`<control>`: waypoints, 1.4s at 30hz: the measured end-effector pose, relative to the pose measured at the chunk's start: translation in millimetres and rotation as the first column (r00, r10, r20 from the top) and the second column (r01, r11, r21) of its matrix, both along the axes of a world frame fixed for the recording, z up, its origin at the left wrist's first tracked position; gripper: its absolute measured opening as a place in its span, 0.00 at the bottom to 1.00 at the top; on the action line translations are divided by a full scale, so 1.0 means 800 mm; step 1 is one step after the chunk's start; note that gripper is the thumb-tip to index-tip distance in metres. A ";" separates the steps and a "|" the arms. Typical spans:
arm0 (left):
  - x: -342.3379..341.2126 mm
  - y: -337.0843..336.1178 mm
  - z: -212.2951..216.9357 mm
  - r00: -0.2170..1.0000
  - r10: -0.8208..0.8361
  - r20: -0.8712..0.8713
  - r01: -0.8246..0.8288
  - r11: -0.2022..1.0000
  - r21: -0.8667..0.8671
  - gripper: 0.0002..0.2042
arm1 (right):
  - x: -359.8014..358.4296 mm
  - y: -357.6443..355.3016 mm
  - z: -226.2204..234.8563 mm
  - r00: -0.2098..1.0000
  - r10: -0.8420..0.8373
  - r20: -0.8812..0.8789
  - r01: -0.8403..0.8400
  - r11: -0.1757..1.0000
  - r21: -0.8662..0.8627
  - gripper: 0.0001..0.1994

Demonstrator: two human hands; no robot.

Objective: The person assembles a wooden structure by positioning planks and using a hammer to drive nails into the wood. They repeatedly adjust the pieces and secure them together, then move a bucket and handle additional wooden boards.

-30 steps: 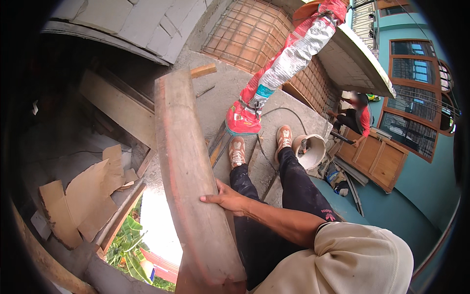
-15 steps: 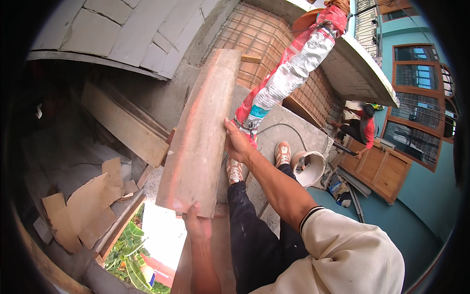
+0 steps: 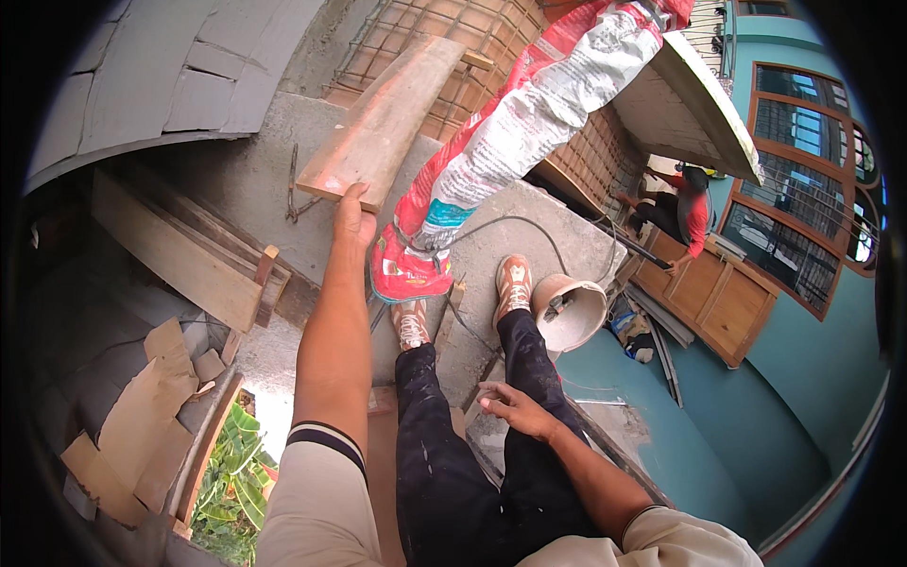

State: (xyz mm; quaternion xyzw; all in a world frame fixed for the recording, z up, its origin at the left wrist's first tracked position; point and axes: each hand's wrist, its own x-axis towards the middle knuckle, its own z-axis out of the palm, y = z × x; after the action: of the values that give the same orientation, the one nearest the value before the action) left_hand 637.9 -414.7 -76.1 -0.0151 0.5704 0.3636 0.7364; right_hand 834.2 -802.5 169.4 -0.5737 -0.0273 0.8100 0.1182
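The plank [image 3: 385, 121] has gone from upright beside the person to lying out ahead on the concrete ledge [image 3: 255, 180], the left hand [image 3: 354, 219] gripping its near end, fingers curled over, while the right hand [image 3: 510, 408] has dropped away, loosely spread, holding nothing.

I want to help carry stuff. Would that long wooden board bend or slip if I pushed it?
The board looks thick and straight, so it is probably stiff. Its length suggests it is heavy for one hand. Only the left hand grips its near end, so it might swing or tip; its rough, stained face probably won't slip.
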 end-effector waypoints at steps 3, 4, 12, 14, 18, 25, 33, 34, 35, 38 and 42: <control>-0.046 -0.025 -0.024 1.000 0.026 -0.003 -0.026 0.991 -0.134 0.26 | -0.009 -0.006 -0.006 1.000 -0.006 0.000 0.006 0.998 -0.063 0.33; -0.060 -0.035 -0.026 0.999 -0.009 -0.033 0.005 0.995 -0.098 0.25 | -0.013 -0.003 -0.007 1.000 -0.017 0.004 0.017 0.999 -0.037 0.33; -0.191 -0.107 0.026 0.784 0.538 -0.311 -0.558 0.829 0.026 0.51 | -0.041 0.035 -0.010 0.993 0.030 0.115 -0.029 1.000 -0.010 0.30; -0.253 -0.117 0.033 0.660 0.627 -0.413 -0.705 0.707 -0.053 0.49 | -0.046 0.032 -0.011 0.988 0.053 0.143 -0.050 0.999 -0.019 0.30; -0.343 -0.110 0.015 0.633 0.711 -0.307 -0.770 0.617 -0.161 0.46 | -0.060 0.018 -0.018 0.982 0.121 0.143 -0.118 0.993 -0.028 0.31; -0.354 -0.053 -0.040 0.765 0.634 -0.115 -0.642 0.734 -0.222 0.38 | -0.112 0.008 -0.029 0.962 0.244 0.125 -0.234 0.968 -0.091 0.33; -0.348 -0.062 -0.009 0.797 0.581 -0.166 -0.603 0.782 -0.159 0.33 | -0.203 0.108 -0.047 0.909 0.329 0.255 -0.399 0.864 0.307 0.25; -0.345 -0.063 0.009 0.788 0.594 -0.159 -0.613 0.782 -0.114 0.34 | -0.220 0.137 -0.045 0.916 0.280 0.289 -0.386 0.812 0.437 0.22; -0.340 -0.069 0.031 0.778 0.608 -0.156 -0.624 0.778 -0.078 0.34 | -0.240 0.171 -0.044 0.933 0.210 0.291 -0.335 0.805 0.490 0.20; -0.342 -0.074 0.098 0.731 0.661 -0.168 -0.678 0.732 -0.066 0.35 | -0.311 0.296 -0.048 0.946 0.045 0.320 -0.285 0.585 0.759 0.19; -0.376 -0.074 0.174 0.801 0.591 -0.091 -0.593 0.805 0.008 0.31 | -0.406 0.446 -0.053 0.786 0.064 0.615 -0.606 0.281 0.744 0.19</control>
State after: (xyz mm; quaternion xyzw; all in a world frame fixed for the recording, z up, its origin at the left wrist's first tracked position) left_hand 337.3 -473.7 63.3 -0.1839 0.5731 0.5694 0.5600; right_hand 509.6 -445.9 127.1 -0.5623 -0.6272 0.4892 0.2258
